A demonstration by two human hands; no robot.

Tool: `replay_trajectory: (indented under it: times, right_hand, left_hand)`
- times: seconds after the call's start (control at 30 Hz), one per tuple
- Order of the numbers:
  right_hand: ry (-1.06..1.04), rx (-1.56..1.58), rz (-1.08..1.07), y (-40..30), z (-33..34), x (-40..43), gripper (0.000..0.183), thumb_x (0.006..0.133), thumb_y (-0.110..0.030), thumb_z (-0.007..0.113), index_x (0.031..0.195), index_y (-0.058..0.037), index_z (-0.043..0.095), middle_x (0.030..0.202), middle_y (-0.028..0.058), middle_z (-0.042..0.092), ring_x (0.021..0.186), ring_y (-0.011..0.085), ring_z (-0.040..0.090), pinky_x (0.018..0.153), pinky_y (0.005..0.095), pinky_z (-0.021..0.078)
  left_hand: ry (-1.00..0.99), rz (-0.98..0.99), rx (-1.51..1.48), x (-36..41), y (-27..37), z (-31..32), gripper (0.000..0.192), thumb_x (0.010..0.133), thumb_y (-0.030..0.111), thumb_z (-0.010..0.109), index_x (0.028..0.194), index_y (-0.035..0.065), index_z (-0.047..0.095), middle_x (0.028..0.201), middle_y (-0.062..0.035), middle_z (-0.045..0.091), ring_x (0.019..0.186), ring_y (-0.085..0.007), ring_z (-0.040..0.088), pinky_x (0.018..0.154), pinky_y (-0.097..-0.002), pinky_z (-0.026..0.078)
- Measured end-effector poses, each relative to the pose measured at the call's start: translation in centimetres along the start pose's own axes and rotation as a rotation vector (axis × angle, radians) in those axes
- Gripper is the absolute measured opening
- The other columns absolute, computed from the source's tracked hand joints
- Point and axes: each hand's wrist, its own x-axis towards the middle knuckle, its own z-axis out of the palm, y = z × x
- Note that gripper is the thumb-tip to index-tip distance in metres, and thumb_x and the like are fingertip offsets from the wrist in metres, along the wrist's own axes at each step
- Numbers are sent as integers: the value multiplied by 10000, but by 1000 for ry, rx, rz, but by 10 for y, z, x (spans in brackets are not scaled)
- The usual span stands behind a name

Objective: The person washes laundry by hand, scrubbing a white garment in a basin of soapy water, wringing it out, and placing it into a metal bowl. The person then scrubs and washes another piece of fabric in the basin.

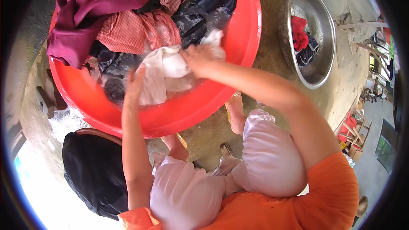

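Observation:
A white cloth [156, 73] lies wet across the near part of a large red plastic tub [188, 108]. My right hand [199, 60] is on its right side, fingers bent over the bunched fabric. At the cloth's left edge is my left hand [135, 83], blurred, its thumb against the fabric; its grip is unclear. Dark wet clothes [119, 67] sit in sudsy water beneath and behind the cloth. Beyond it lie a red checked garment [137, 32] and a maroon garment [105, 6], which is heaped over the tub's far left rim.
To the right, a metal basin [322, 51] on the concrete floor holds a red cloth [299, 33] and a dark cloth with pale trim [307, 51]. Black fabric [96, 172] covers a brown-rimmed container near my left arm. My knees and feet are close to the tub.

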Motion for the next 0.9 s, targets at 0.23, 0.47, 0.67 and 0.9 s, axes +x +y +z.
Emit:
replay_trajectory:
  times: [0.23, 0.47, 0.67, 0.9]
  right_hand:
    - [621, 694, -618, -90, -26, -26, 218, 562, -150, 633, 759, -72, 581, 985, 85, 461, 984, 270, 413, 795, 399, 363]
    - [751, 711, -559, -78, -31, 1, 356, 530, -260, 660, 845, -129, 558, 823, 47, 504, 802, 246, 520, 614, 361, 436]
    - [256, 715, 169, 61, -8, 22, 393, 618, -342, 653, 887, -67, 572, 886, 138, 570, 800, 301, 569, 692, 354, 465]
    - [-68, 239, 155, 9, 6, -9, 765, 607, -439, 679, 1198, -54, 383, 1063, 203, 525, 957, 345, 525, 849, 404, 418]
  left_hand:
    - [-630, -183, -1084, -12, -25, 30, 392, 898, 262, 365, 1208, 26, 398, 1173, -124, 485, 1065, -227, 487, 889, -358, 418]
    - [-428, -70, -1078, -32, -3, 61, 392, 885, 276, 391, 1172, 12, 441, 1116, -121, 527, 998, -227, 530, 848, -349, 445]
    - [-139, 125, 30, -58, 61, 27, 346, 741, 159, 619, 1048, 20, 541, 1001, -150, 591, 836, -243, 595, 694, -327, 477]
    - [352, 736, 1041, -44, 23, 38, 560, 623, 295, 695, 1112, 118, 488, 1122, -129, 482, 1033, -308, 458, 803, -460, 385]
